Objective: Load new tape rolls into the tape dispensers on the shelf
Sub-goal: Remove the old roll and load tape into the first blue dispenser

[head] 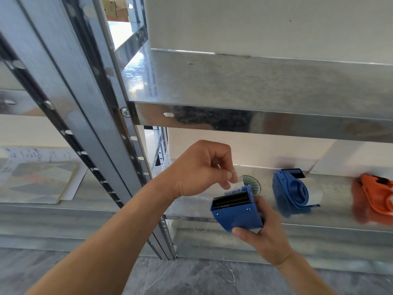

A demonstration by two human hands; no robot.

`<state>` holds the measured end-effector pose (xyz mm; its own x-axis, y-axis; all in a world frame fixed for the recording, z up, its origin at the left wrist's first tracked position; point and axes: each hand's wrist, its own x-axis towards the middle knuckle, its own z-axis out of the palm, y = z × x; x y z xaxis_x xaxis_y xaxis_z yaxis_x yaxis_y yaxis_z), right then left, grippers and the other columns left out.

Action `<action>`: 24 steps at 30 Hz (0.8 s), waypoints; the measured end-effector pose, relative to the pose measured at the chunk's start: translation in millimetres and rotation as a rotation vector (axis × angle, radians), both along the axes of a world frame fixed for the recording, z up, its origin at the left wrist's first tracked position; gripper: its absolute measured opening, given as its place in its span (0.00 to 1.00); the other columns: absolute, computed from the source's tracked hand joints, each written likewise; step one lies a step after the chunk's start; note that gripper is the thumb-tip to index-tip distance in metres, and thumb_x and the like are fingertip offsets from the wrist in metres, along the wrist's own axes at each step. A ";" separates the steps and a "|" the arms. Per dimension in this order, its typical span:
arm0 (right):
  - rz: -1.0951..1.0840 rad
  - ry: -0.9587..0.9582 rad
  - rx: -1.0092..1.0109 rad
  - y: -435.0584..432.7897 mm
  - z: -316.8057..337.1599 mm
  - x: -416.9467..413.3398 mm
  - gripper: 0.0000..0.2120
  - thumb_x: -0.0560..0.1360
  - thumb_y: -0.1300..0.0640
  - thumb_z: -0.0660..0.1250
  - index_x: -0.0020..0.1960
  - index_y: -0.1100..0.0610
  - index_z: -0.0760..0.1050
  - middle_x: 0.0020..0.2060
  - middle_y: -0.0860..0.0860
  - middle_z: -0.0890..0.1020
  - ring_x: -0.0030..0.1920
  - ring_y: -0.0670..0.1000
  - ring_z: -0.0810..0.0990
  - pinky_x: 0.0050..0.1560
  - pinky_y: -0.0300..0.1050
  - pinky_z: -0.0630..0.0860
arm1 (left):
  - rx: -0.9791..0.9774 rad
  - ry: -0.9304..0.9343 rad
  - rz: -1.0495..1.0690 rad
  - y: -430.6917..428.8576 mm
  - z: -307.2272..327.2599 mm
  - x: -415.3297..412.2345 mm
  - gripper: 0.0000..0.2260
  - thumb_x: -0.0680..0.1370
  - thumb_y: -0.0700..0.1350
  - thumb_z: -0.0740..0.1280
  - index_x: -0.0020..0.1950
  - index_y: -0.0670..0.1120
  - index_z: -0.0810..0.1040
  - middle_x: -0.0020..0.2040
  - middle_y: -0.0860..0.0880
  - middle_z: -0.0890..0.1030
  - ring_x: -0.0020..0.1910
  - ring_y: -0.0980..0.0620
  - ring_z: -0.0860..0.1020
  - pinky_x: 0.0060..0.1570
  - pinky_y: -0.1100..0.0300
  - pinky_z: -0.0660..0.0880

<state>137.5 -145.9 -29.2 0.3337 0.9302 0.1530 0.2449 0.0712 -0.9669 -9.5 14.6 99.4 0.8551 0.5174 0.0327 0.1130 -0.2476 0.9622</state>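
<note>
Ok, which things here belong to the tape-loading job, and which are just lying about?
In the job: blue dispenser gripped by the right hand; its tape roll, end pinched by the left hand; second blue dispenser; orange dispenser; shelf.
Lying about: handwritten papers; cardboard boxes.

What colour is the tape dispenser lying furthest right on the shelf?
Orange plastic tape dispenser, blurred, seen in the head view.

Near dispenser [236, 211] before shelf [340, 211]; second dispenser [296, 189] on shelf, right; third dispenser [372, 199] farther right.
</note>
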 end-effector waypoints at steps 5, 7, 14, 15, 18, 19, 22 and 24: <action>-0.003 0.016 0.005 2.7 -2.1 -0.9 0.28 0.65 0.59 0.79 0.60 0.41 0.76 0.55 0.49 0.85 0.52 0.50 0.84 0.50 0.41 0.80 | 0.022 0.044 0.020 0.3 3.3 4.1 0.05 0.73 0.27 0.67 0.38 0.34 0.76 0.40 0.39 0.84 0.36 0.44 0.84 0.46 0.41 0.80; -0.004 0.029 0.003 2.7 -4.6 -1.4 0.28 0.65 0.61 0.78 0.60 0.41 0.76 0.55 0.49 0.85 0.52 0.50 0.84 0.50 0.41 0.81 | 0.044 0.062 0.037 0.9 4.4 6.6 0.05 0.73 0.28 0.67 0.39 0.35 0.76 0.40 0.39 0.85 0.36 0.45 0.84 0.46 0.44 0.80; -0.006 0.107 -0.017 4.7 -12.3 -2.3 0.29 0.64 0.53 0.79 0.63 0.52 0.76 0.56 0.52 0.85 0.52 0.52 0.84 0.49 0.41 0.80 | 0.091 0.114 0.115 3.4 5.4 13.5 0.06 0.74 0.32 0.68 0.39 0.39 0.76 0.40 0.42 0.85 0.36 0.45 0.84 0.45 0.49 0.81; -0.012 0.114 -0.024 5.5 -13.2 -2.1 0.30 0.63 0.52 0.78 0.63 0.54 0.76 0.55 0.53 0.84 0.52 0.52 0.84 0.49 0.41 0.80 | 0.102 0.119 0.119 3.3 5.5 14.4 0.06 0.74 0.32 0.68 0.39 0.40 0.76 0.40 0.42 0.85 0.36 0.46 0.84 0.45 0.49 0.81; -0.029 0.133 -0.045 7.5 -16.8 -0.4 0.30 0.63 0.51 0.78 0.63 0.56 0.75 0.54 0.53 0.84 0.50 0.53 0.84 0.47 0.42 0.80 | 0.149 0.130 0.126 3.0 6.4 15.2 0.05 0.74 0.33 0.69 0.39 0.39 0.77 0.39 0.45 0.85 0.35 0.49 0.84 0.46 0.50 0.82; -0.032 0.142 -0.054 8.4 -17.9 0.4 0.30 0.63 0.51 0.78 0.63 0.56 0.76 0.53 0.54 0.85 0.49 0.53 0.83 0.46 0.44 0.80 | 0.175 0.135 0.128 2.7 6.5 14.9 0.04 0.74 0.34 0.70 0.40 0.40 0.77 0.39 0.45 0.85 0.36 0.51 0.84 0.46 0.50 0.81; -0.034 0.207 -0.105 12.6 -20.3 1.3 0.29 0.63 0.49 0.79 0.62 0.53 0.76 0.51 0.55 0.84 0.50 0.58 0.83 0.47 0.54 0.82 | 0.301 0.152 0.139 -0.5 3.3 13.4 0.04 0.74 0.37 0.71 0.40 0.42 0.79 0.39 0.48 0.85 0.38 0.53 0.83 0.46 0.51 0.80; -0.033 0.217 -0.162 16.1 -21.8 1.5 0.31 0.63 0.44 0.81 0.61 0.50 0.76 0.51 0.55 0.84 0.51 0.63 0.82 0.51 0.66 0.80 | 0.396 0.157 0.166 -2.2 -3.7 11.1 0.04 0.74 0.39 0.71 0.39 0.44 0.80 0.38 0.50 0.84 0.40 0.54 0.81 0.46 0.53 0.79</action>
<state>139.0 -129.8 -51.0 0.3727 0.9249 -0.0756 0.0301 -0.0935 -0.9952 1.6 12.4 95.7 0.7724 0.6212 0.1324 0.3186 -0.5593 0.7653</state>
